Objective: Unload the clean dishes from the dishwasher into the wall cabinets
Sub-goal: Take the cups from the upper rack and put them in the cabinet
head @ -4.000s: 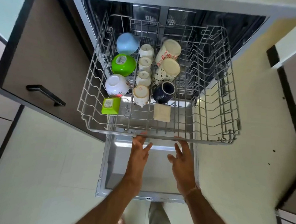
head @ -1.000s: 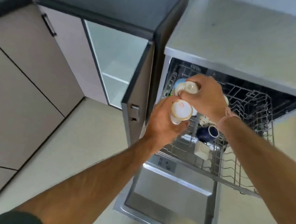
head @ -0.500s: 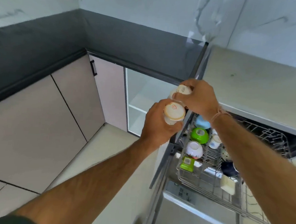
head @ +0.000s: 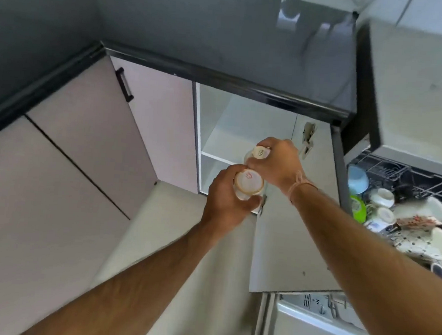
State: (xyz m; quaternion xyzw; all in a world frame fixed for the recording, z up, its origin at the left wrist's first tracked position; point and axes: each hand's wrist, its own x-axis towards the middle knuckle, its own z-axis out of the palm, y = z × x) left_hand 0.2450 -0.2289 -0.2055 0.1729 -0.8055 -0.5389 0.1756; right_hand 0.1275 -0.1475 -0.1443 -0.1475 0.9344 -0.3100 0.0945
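Since half a second ago the view has swung left and both hands have moved off the dishwasher corner to sit in front of the open cabinet [head: 244,122]. Grips are unchanged: the left hand [head: 225,201] wraps its fingers round the left cup [head: 249,183], base facing the camera. The right hand [head: 277,163] curls round the right cup [head: 260,153], also base-out and just above the other. The hands touch or nearly touch, level with the cabinet shelf [head: 215,155] at the opening, not inside it. The cabinet door [head: 287,250] stands open, inner face showing, between the hands and the rack [head: 387,168]; the right wrist crosses over it and its upper hinge is just beside the right hand. The rack holds a blue bowl [head: 357,180], a green bowl [head: 358,209] and patterned mugs [head: 415,220]. The dark countertop [head: 223,49] edge overhangs the opening. A closed door with black handle [head: 124,88] bounds it on the left. The dishwasher door [head: 321,328] lies folded down at lower right. There is open floor [head: 183,243] under the forearms.
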